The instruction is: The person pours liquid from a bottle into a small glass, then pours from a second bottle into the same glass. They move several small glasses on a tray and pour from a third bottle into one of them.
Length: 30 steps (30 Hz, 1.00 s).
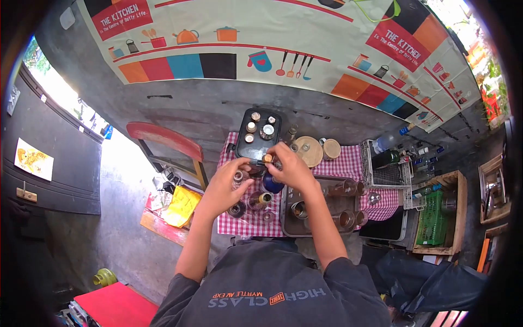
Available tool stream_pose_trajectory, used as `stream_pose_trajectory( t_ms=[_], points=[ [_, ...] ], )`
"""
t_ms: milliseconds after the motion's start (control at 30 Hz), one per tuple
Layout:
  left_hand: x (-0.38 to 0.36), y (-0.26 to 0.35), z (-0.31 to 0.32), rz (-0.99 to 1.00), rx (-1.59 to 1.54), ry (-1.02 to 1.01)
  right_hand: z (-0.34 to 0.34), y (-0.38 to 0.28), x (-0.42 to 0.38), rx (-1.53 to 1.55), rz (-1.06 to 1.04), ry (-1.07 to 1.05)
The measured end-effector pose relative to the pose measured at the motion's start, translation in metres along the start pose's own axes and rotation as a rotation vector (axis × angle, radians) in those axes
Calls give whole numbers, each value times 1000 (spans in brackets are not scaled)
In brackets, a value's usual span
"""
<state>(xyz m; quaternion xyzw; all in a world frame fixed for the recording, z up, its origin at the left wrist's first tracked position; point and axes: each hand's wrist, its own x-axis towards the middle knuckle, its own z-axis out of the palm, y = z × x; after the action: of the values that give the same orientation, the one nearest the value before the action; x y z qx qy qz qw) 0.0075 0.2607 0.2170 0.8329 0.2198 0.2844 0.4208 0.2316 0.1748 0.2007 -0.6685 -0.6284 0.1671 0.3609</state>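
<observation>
Over the front edge of the black tray (pixel 250 149), my right hand (pixel 292 170) pinches a small cork-coloured stopper (pixel 268 158); what lies under it is mostly hidden. My left hand (pixel 220 188) faces it with curled fingers, around or just above a clear glass vessel (pixel 238 176); its grip is too small to make out. Small jars with pale tops (pixel 251 126) and an open-mouthed glass jar (pixel 267 132) stand on the tray. Below my hands are a blue glass item (pixel 272 183), an amber-tinted glass (pixel 260 200) and a dark glass (pixel 237 209).
A brown tray (pixel 297 226) holding several glasses lies at right on the checked tablecloth (pixel 226 224). Beyond it are round wooden lids (pixel 310 151), a wire basket (pixel 388 175) and a crate (pixel 456 218). A red-backed chair (pixel 166 139) stands at left.
</observation>
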Motion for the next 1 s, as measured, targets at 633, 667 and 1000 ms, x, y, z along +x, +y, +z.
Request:
stream_pose_trajectory(
  t_ms=[633,667,1000],
  points=[
    [-237,-208,54,-842,-56,-51,26,50,41,-187,129,-41],
    [-238,-210,56,-845,-58,-61,25,49,41,-190,132,-37],
    [-236,-230,59,-838,-69,-79,24,56,51,-209,36,-23]
  ],
)
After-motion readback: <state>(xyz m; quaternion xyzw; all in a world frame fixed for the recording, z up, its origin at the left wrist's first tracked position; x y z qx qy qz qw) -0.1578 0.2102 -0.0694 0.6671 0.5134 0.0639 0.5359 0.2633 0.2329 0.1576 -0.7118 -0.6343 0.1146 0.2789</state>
